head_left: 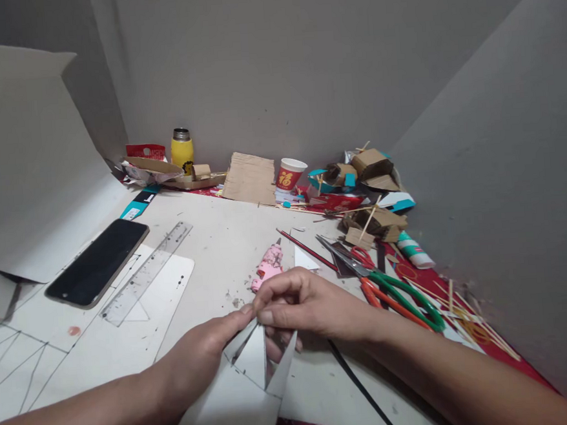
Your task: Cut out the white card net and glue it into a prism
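Note:
A folded white paper piece (229, 401) with pencil lines and triangular flaps stands near the table's front edge. My left hand (208, 344) holds it from the left, thumb near the top where the flaps meet. My right hand (302, 305) pinches the tip of the flaps between thumb and index finger, and its other fingers are partly hidden behind the paper. Just beyond my hands lies a pink glue gun (269, 265), its lower part hidden by my right hand.
Left: a black phone (97, 263), a clear ruler (147, 274) and a large bent white sheet (32, 159). Right: scissors with green handles (406, 298), a red pencil (308, 249) and cardboard scraps (372, 164). Behind: a yellow bottle (183, 151), a red paper cup (290, 175) and cardboard (249, 178).

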Available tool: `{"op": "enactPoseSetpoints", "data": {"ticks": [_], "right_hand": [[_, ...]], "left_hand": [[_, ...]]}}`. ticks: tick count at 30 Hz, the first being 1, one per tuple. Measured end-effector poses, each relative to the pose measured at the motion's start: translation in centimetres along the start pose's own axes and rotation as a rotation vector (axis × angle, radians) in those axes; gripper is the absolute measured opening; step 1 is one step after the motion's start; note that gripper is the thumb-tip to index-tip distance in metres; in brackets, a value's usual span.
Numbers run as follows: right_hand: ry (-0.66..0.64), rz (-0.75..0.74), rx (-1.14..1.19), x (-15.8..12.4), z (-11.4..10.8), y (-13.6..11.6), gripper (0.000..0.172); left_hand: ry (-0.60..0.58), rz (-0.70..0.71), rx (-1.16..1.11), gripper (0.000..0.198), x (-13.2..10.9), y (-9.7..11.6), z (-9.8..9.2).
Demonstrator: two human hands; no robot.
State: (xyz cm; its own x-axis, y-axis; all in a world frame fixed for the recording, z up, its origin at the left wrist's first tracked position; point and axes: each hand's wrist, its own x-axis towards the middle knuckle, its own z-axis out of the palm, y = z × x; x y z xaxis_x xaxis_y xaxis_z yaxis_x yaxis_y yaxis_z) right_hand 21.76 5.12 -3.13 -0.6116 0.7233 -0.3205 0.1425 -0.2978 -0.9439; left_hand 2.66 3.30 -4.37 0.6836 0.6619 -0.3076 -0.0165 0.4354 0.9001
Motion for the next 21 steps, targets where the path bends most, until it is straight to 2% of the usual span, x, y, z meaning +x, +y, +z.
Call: {"op": "enactPoseSetpoints", "data": {"ticks": [3,8,11,14,18,21], "right_hand": [[0.025,0.009,0.078,0.2,-0.1,0.2,0.02],[0.0,0.022,0.127,0.4,-0.3,0.6,0.023],[-0.007,-0.006,0.115,0.5,-0.5,0.7,0.028],[0.1,-0.088,0.111,0.6,-0.5,0.5,0.037],[0.328,-0.15,-0.067,0.0,0.3,-0.1,0.041],[0.336,-0.2,-0.378,-0.7,1.3,-0.4,0.04]], "left_hand": [[-0.029,-0.032,0.078,0.045,-0.6,1.1,0.5],[0.135,-0.111,0.238,0.039,-1.1,1.2,1.0],[0.15,-0.116,0.234,0.04,-1.1,1.4,1.1],[0.201,-0.072,0.27,0.04,-1.0,1.7,1.0],[0.303,-0.032,0.328,0.042,-0.9,1.8,0.6],[0.421,-0.048,0.321,0.039,-0.9,1.0,0.2]]}}
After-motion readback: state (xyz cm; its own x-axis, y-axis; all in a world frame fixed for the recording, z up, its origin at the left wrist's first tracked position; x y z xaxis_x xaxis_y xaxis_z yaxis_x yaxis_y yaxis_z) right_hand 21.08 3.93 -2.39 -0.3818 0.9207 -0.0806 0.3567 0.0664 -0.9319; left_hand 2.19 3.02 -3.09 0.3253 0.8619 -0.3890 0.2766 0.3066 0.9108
